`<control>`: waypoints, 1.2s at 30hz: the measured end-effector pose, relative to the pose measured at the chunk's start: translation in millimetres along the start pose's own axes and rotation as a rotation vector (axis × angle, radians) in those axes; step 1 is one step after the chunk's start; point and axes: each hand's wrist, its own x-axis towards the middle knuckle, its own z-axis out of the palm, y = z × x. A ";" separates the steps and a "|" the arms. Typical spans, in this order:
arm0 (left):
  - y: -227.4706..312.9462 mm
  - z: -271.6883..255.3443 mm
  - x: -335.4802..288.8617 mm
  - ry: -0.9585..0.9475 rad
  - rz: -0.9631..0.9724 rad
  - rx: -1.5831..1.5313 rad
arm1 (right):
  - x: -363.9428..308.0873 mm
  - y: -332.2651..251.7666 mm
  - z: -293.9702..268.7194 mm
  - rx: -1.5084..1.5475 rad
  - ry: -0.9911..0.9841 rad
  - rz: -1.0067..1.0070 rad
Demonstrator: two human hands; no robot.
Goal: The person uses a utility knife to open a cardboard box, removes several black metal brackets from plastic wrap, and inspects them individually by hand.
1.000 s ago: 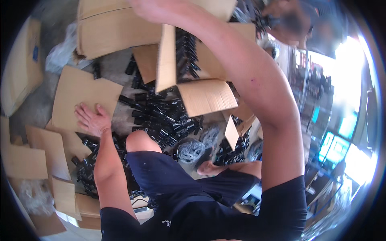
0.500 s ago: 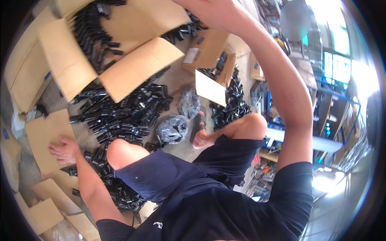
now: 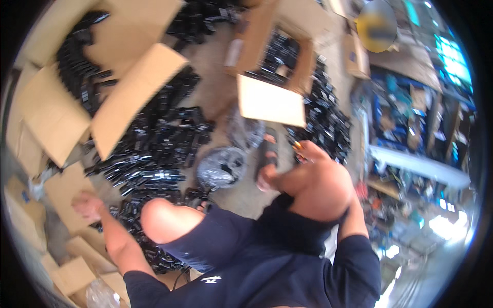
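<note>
My left hand (image 3: 87, 206) rests on a brown cardboard flap (image 3: 69, 179) at the left, blurred, its fingers seeming spread, with no object visible in it. Beyond my right knee is my right hand (image 3: 312, 151), partly hidden by the knee. Its fingers are bent, and a small yellow-orange spot shows at them; I cannot make out what it is. Beside that hand lies a heap of small black parts (image 3: 328, 110). A larger heap of glossy black parts (image 3: 154, 149) spreads between my left hand and my legs.
A large open carton (image 3: 128, 110) holding black parts stands at the upper left. A smaller open carton (image 3: 272, 100) with black parts is ahead. Clear plastic bags (image 3: 222, 167) lie by my foot. Folded cardboard (image 3: 77, 274) is at the lower left, blue shelving (image 3: 390, 123) at the right.
My right hand has come down from the top of the view to beyond my right knee. My left hand stays on the flap. The view has shifted, showing more of the smaller carton.
</note>
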 end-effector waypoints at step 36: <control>50.0 -137.7 18.4 -0.462 -0.161 -0.349 | -33.6 -741.0 -73.6 -0.677 0.950 -1.119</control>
